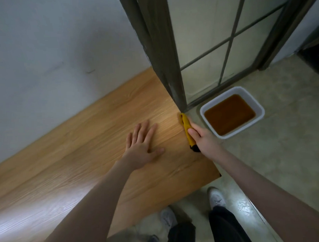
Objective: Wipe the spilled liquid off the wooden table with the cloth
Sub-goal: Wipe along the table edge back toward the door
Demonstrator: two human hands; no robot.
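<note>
A light wooden table [83, 150] runs along a white wall. My left hand [142, 145] lies flat on its top, fingers straight and spread. At the table's right edge my right hand [201, 137] grips a yellow cloth [187, 129], folded or bunched into a narrow strip with a dark end near my wrist. The cloth lies against the edge of the tabletop. No liquid shows plainly on the wood around my hands.
A white rectangular tub [259, 108] filled with brown liquid sits on the tiled floor right of the table. A dark metal post and glass door frame [167, 66] rise at the table's far right corner. My feet [216, 196] stand below the near edge.
</note>
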